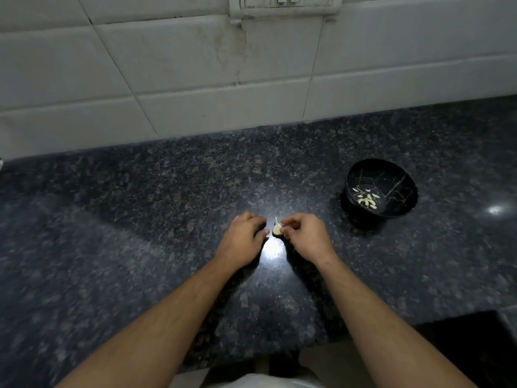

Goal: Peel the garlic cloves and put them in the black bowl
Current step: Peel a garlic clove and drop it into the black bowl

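Note:
A small pale piece of garlic (pixel 277 228) with a thin stem sticking up sits between my two hands, just above the dark granite counter (pixel 140 219). My right hand (pixel 303 236) pinches it with thumb and fingertips. My left hand (pixel 244 236) is right beside it with curled fingers; its fingertips reach the garlic's left side, and the contact is partly hidden. The black bowl (pixel 397 175) with white veining stands to the right and a little farther back, holding several peeled cloves (pixel 368 200).
A white tiled wall (pixel 195 65) runs along the back of the counter, with a socket panel (pixel 282 4) at the top. The counter's front edge steps back at the lower right, where a dark surface (pixel 470 345) lies. A bright light glare (pixel 272 250) sits under my hands.

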